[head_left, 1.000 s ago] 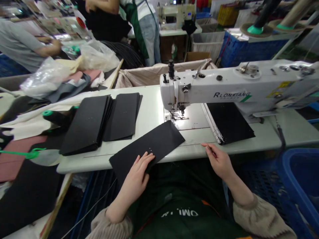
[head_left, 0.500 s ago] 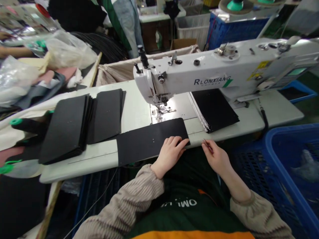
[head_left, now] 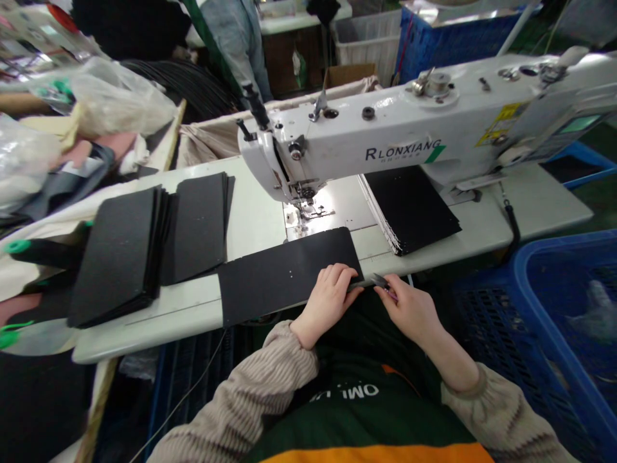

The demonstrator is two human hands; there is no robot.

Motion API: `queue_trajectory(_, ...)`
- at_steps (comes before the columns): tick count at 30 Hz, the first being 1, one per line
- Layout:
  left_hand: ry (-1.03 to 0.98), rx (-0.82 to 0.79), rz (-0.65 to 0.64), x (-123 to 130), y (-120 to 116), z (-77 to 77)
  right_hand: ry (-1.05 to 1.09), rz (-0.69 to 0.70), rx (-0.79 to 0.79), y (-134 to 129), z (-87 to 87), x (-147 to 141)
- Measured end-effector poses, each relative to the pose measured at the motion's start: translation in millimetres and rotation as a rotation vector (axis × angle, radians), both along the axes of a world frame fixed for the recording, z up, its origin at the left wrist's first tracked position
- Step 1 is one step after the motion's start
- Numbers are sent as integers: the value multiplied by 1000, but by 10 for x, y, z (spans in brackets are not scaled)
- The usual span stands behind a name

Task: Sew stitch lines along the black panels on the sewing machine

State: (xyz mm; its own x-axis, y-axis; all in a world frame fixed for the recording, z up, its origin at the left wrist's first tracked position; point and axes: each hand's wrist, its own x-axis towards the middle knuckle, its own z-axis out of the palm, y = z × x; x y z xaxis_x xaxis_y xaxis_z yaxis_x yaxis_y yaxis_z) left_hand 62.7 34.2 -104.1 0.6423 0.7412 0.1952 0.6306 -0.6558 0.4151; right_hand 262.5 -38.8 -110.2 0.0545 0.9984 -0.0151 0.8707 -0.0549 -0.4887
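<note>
A flat black panel [head_left: 279,276] lies along the front edge of the pale table, just before the needle area of the white sewing machine [head_left: 337,138]. My left hand [head_left: 330,292] grips the panel's right front edge, fingers on top and thumb at the rim. Just right of it, my right hand [head_left: 405,302] is closed on a small pair of snips [head_left: 382,281], whose dark blades point left toward the panel's corner. Behind my right hand, a stack of black panels with pale edges [head_left: 409,209] rests on the table.
Two stacks of black panels [head_left: 120,251] [head_left: 197,225] stand on the table's left part. A blue basket [head_left: 525,270] is at the right. A black thread cone [head_left: 43,251] and fabric scraps lie left. Another person's legs [head_left: 236,45] show behind.
My right hand has moved left, closer to my left hand, and the snips' blades now show. My left hand stays on the panel. The view has shifted slightly.
</note>
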Motion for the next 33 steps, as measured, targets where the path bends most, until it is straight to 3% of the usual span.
queue_trajectory(7, 94, 140, 8, 41, -47, -13, -25, -32, 9, 17, 3, 20)
queue_trajectory(14, -8, 55, -4, -64, -99, 55, -16, 32, -7, -31, 90, -78)
queue_trajectory(23, -244, -64, 58, -152, -153, 10, -62, 133, -37, 17, 173, -270)
queue_trajectory(29, -273, -53, -7, -133, -159, -45, -109, 110, -61, 68, 121, -336)
queue_trajectory(33, -293, -49, -95, -264, -163, 16, -139, 67, -57, 87, 98, -253)
